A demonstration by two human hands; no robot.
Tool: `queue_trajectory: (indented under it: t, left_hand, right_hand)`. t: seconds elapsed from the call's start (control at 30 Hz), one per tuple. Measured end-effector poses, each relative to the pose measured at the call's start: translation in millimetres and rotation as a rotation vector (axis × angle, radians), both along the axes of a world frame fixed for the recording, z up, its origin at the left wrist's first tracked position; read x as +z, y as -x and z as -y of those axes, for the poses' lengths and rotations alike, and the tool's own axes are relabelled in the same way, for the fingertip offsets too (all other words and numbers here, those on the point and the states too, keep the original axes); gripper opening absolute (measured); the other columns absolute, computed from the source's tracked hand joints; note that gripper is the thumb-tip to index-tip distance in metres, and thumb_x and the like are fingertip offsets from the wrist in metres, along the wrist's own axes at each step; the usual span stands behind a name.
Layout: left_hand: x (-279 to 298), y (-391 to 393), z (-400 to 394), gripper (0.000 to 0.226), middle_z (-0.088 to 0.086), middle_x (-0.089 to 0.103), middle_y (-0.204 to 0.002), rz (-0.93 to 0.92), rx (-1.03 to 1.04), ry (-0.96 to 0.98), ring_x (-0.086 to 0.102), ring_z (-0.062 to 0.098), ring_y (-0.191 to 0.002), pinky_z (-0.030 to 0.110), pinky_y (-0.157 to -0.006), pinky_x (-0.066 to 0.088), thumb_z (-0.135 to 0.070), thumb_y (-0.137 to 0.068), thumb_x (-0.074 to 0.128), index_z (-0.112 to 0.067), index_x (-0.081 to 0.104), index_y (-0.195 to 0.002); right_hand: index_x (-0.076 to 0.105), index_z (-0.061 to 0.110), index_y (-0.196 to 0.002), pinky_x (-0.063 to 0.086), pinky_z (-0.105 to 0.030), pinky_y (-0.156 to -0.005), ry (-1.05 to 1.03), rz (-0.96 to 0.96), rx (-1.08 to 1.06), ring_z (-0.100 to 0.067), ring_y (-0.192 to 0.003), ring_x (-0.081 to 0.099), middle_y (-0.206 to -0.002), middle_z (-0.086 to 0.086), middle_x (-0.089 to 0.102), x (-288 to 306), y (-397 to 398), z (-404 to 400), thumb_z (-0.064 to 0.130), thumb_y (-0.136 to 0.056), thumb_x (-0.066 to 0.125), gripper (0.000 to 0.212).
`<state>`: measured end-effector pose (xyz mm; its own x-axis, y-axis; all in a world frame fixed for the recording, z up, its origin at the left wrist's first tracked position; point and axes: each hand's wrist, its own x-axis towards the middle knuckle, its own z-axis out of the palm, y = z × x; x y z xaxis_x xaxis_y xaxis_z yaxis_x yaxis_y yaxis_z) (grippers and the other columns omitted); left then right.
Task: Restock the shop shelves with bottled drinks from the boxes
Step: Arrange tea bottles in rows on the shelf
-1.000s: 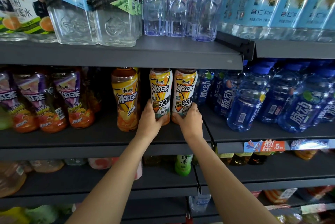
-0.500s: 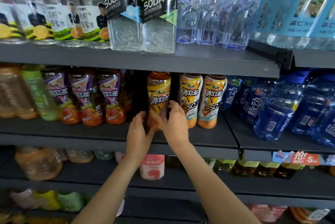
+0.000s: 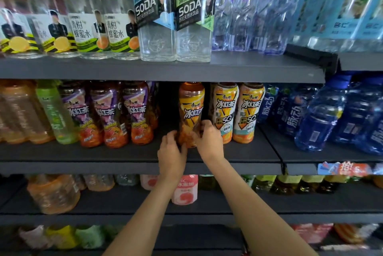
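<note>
With your left hand [image 3: 172,150] and right hand [image 3: 209,142] both grasping the base of the iced tea bottle [image 3: 191,110] on the middle shelf [image 3: 83,156], you seem to be positioning it; next, align it beside the two yellow-labelled bottles [image 3: 238,110].

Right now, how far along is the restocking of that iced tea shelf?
Done: two yellow-and-white iced tea bottles stand upright on the middle shelf. In hand: the left hand and right hand both grip the base of one yellow iced tea bottle. Left: a dark gap beside the purple-label tea bottles looks unfilled. No boxes are in view, so remaining stock is unknown.
</note>
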<state>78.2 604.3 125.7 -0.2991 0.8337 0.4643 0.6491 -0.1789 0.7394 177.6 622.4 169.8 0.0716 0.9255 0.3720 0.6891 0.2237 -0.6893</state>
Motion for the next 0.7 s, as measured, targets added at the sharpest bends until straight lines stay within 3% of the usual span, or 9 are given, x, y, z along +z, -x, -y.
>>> queue_trajectory:
  t: [0.13, 0.27, 0.5, 0.7]
  left_hand:
    - [6.7, -9.3, 16.4, 0.037, 0.011, 0.052, -0.110, -0.015, 0.040, -0.203, 0.052, 0.025, -0.103, 0.042, -0.087, 0.045, -0.002, -0.082, 0.061, -0.005, 0.050, -0.117]
    - [13.0, -5.6, 16.7, 0.037, 0.011, 0.049, -0.112, 0.030, 0.083, -0.247, 0.049, 0.024, -0.106, 0.042, -0.090, 0.045, 0.001, -0.082, 0.057, -0.005, 0.047, -0.117]
    - [19.6, 33.2, 8.3, 0.046, 0.021, 0.045, -0.124, 0.185, 0.292, -0.179, 0.044, 0.031, -0.118, 0.036, -0.101, 0.036, -0.002, -0.086, 0.058, 0.002, 0.041, -0.128]
    - [29.7, 78.7, -7.3, 0.067, 0.017, 0.043, -0.139, 0.231, 0.195, 0.063, 0.042, 0.030, -0.127, 0.038, -0.105, 0.036, -0.009, -0.087, 0.061, -0.006, 0.024, -0.143]
  right_hand:
    - [0.051, 0.004, -0.121, 0.049, -0.036, -0.087, -0.077, -0.037, -0.005, -0.026, -0.106, 0.059, -0.114, -0.013, 0.063, 5.1, -32.9, 9.7, 0.022, -0.088, 0.063, 0.040]
    - [0.056, 0.005, -0.111, 0.051, -0.037, -0.078, -0.118, 0.006, -0.023, -0.024, -0.093, 0.062, -0.101, -0.010, 0.066, 12.1, -57.9, 13.8, 0.026, -0.088, 0.062, 0.032]
    - [0.058, 0.006, -0.108, 0.052, -0.038, -0.074, -0.176, 0.126, 0.194, -0.024, -0.086, 0.063, -0.097, -0.009, 0.066, 14.9, -2.1, 24.3, 0.025, -0.087, 0.063, 0.029]
    - [0.056, 0.006, -0.115, 0.050, -0.032, -0.083, -0.129, 0.097, 0.259, -0.020, -0.094, 0.062, -0.104, -0.008, 0.065, 9.0, 42.4, 24.8, 0.024, -0.087, 0.063, 0.034]
